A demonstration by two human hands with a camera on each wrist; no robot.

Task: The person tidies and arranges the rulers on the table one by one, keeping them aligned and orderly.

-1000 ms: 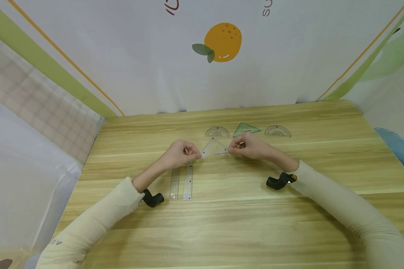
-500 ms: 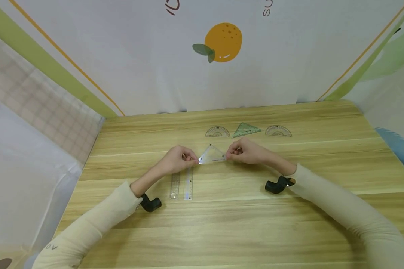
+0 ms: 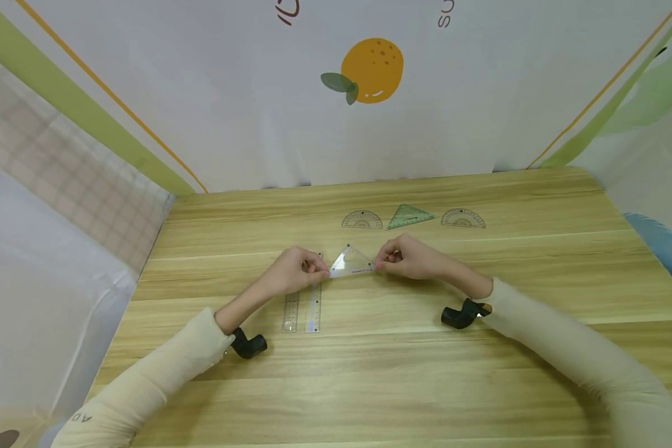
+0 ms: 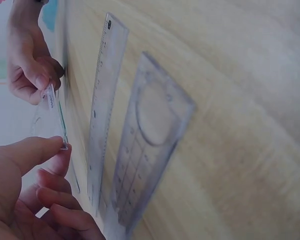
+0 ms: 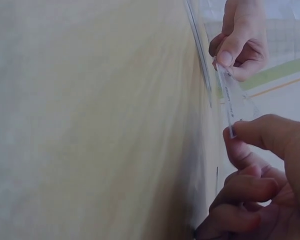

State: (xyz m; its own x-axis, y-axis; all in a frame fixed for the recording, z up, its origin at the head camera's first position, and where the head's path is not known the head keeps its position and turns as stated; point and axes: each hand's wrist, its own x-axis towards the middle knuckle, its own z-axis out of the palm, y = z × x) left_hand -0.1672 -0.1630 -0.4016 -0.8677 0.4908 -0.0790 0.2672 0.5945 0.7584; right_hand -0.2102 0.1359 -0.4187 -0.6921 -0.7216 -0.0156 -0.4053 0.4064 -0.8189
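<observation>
A clear triangular set square (image 3: pixel 346 270) is stretched between both hands, its right-angled corner pointing away from me. My left hand (image 3: pixel 295 271) pinches its left corner between thumb and index finger. At the right corner, my right hand (image 3: pixel 409 256) has the same thumb-and-finger pinch. Both wrist views show the set square (image 4: pixel 54 107) held off the tabletop. Below my left hand lie two clear straight rulers, a gridded one (image 3: pixel 290 316) and a plainer one (image 3: pixel 313 311) beside it. My left hand hides part of them.
Along the back of the wooden table (image 3: pixel 369 386) lie a clear protractor (image 3: pixel 361 222), a green set square (image 3: pixel 407 218) and another clear protractor (image 3: pixel 462 221). A white printed cloth (image 3: pixel 229 93) hangs behind the far edge.
Both hands have moved the clear set square towards me and slightly left. It has come away from the protractors, and the green set square is now fully uncovered.
</observation>
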